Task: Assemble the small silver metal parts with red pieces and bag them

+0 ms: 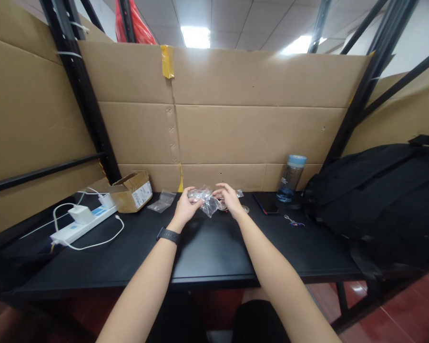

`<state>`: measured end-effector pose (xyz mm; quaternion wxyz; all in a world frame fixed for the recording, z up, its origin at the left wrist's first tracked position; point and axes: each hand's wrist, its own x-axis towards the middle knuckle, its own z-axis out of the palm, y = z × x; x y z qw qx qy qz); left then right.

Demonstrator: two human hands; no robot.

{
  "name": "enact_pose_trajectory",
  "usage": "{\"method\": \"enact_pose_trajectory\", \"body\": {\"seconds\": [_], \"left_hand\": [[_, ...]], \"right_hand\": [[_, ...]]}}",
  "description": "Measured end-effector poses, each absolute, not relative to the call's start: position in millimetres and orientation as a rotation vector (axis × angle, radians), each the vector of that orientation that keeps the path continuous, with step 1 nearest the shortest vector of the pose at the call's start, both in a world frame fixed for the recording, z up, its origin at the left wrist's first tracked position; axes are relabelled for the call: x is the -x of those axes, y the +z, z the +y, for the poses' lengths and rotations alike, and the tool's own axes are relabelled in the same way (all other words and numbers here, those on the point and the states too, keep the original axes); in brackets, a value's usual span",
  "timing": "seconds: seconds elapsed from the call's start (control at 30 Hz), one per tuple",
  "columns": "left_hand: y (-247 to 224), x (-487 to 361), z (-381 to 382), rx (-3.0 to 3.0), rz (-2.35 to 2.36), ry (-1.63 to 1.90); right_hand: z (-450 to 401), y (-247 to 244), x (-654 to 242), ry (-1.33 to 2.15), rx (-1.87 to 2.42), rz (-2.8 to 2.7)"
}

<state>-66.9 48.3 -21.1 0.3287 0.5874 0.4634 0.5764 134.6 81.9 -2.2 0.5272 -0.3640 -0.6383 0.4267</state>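
Observation:
A crumpled clear plastic bag (209,204) is raised a little above the black desk. My left hand (187,206), with a dark watch (168,235) on its wrist, is closed on the bag's left side. At the bag's right edge is my right hand (229,197); its fingers are curled against the plastic, their tips partly hidden. Small round, ring-like pieces lie under and beside the right hand, one of them a pale ring (246,209). What the bag contains is too small to make out. Another flat clear bag (162,201) rests to the left.
Left on the desk (214,257) are an open cardboard box (131,191) and a white power strip (82,227) with plugs and a loose cable. Rightward lie a phone (266,204), a keychain (293,221), a water bottle (291,178) and a large black backpack (379,195). Cardboard panels (229,133) stand behind.

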Motion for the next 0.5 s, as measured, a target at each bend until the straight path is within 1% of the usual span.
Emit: {"method": "enact_pose_trajectory", "body": {"seconds": [0.1, 0.2, 0.4, 0.5], "left_hand": [[-23.2, 65.5, 49.9, -1.614, 1.177, 1.531], [-25.2, 61.8, 50.4, -1.605, 1.112, 1.543], [-25.4, 54.6, 47.0, -1.600, 0.952, 1.393], [-22.5, 52.4, 42.0, -1.496, 0.965, 1.328]], "right_hand": [[75.1, -0.6, -133.8, 1.104, 0.806, -1.628], [69.0, 1.3, -135.6, 1.083, 0.808, -1.610], [65.4, 7.6, -143.5, 1.247, 0.788, -1.625], [65.5, 8.1, -145.1, 1.241, 0.754, -1.638]]}}
